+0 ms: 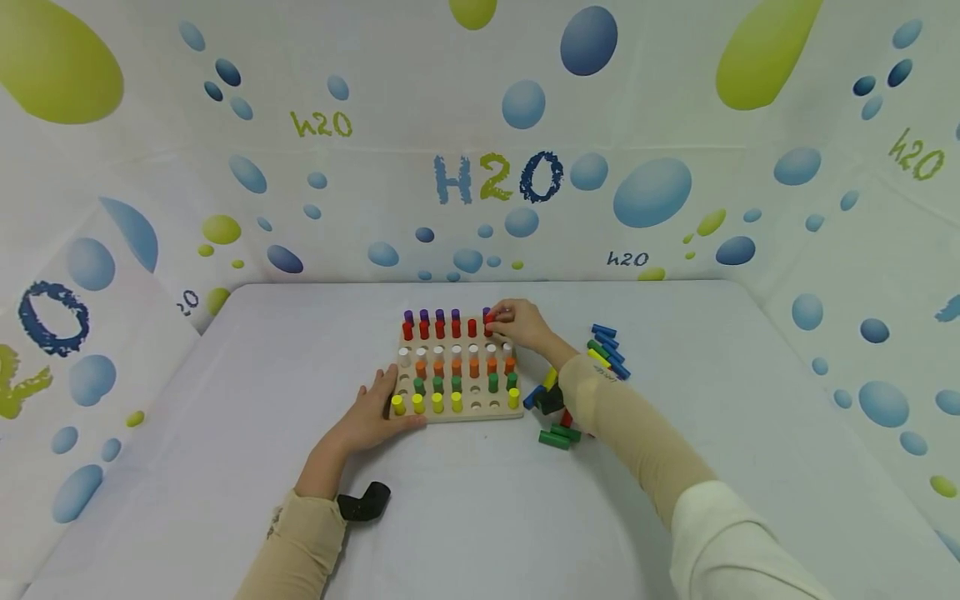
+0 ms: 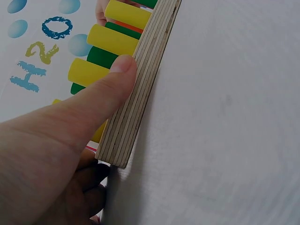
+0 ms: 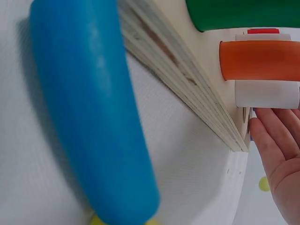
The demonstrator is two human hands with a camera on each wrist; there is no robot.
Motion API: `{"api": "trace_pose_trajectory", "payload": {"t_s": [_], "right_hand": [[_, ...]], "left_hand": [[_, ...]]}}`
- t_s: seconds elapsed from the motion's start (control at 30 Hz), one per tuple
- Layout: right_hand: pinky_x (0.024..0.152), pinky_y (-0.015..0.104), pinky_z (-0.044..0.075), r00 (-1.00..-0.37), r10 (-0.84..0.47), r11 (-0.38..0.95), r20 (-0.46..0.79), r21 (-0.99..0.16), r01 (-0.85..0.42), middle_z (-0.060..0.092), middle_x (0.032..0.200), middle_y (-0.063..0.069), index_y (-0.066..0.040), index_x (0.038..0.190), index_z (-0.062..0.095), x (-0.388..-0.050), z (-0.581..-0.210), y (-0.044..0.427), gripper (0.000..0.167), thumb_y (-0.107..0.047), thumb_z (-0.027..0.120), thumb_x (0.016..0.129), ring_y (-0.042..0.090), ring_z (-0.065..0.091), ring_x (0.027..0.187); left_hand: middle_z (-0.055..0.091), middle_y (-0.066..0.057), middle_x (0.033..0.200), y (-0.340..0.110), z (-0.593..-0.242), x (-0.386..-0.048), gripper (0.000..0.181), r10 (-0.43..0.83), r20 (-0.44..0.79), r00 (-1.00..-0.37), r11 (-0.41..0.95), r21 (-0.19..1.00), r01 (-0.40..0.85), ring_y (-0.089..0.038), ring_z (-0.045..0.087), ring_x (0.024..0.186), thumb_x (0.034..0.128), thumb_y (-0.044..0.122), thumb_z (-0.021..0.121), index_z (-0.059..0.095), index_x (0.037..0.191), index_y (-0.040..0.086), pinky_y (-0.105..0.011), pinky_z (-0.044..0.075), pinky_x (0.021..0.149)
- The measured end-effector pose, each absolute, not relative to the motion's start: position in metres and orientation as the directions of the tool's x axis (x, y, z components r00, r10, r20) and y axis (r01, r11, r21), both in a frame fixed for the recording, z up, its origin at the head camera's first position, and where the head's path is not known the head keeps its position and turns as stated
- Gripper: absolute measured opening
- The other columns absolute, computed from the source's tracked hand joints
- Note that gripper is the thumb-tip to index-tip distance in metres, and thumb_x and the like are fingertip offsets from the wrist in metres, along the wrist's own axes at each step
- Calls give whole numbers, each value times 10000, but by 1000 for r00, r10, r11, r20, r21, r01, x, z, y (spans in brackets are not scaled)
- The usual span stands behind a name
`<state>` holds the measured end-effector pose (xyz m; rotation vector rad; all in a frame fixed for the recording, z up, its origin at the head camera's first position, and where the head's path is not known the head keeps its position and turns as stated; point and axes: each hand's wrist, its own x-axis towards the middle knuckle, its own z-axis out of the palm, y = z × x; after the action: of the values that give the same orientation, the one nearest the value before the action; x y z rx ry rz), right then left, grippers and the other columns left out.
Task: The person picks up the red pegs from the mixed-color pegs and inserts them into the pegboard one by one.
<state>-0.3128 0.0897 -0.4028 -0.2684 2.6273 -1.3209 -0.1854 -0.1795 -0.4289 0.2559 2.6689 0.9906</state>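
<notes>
A wooden pegboard [image 1: 487,413] holds rows of purple, red, white, orange, green and yellow pegs; some holes in the front rows hold no peg. My left hand [image 1: 366,423] grips its near left corner, thumb [image 2: 123,70] on the front edge beside the yellow pegs [image 2: 89,71] and fingers along the left side. At the far right end of the red row, my right hand [image 1: 522,325] pinches a red peg [image 1: 490,317] between thumb and fingertips. Whether that peg sits in its hole cannot be told. The right wrist view shows this hand [image 3: 286,159] beyond a white peg [image 3: 266,94].
Right of the board lie loose blue pegs [image 1: 605,332], a yellow peg [image 1: 597,358] and green pegs [image 1: 555,439], partly behind my right forearm. A blue peg [image 3: 93,112] looms close in the right wrist view. Black wrist devices [image 1: 365,502] hang at both wrists.
</notes>
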Motion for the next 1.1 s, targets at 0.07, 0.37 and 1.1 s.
{"api": "trace_pose_trajectory", "payload": {"t_s": [0.07, 0.37, 1.1], "right_hand": [[852, 303, 536, -964, -246, 592, -97, -803, -71, 665, 1093, 142, -28, 1084, 635, -313, -403, 90, 203, -127, 648, 907, 237, 619, 994], [874, 309, 537, -959, -269, 582, -84, -808, -93, 675, 1109, 151, -17, 1126, 645, -313, -403, 93, 247, -122, 654, 903, 251, 636, 1031], [951, 349, 501, -935, -352, 570, -47, -803, -174, 663, 1159, 159, 5, 1175, 625, -307, -397, 110, 300, -132, 648, 909, 264, 630, 1086]], "left_hand": [[61, -243, 1563, -179, -429, -186, 1097, 262, -197, -945, 748, 660, 70, -377, -20, 1446, 808, 524, 688, 41, 1509, -18, -534, -37, 1158], [61, -241, 1563, -181, -430, -186, 1104, 264, -195, -945, 747, 661, 73, -374, -23, 1447, 806, 528, 688, 37, 1509, -19, -533, -42, 1158], [63, -242, 1563, -181, -430, -187, 1103, 268, -189, -945, 747, 660, 80, -373, -22, 1447, 808, 525, 688, 36, 1506, -27, -523, -44, 1161]]}}
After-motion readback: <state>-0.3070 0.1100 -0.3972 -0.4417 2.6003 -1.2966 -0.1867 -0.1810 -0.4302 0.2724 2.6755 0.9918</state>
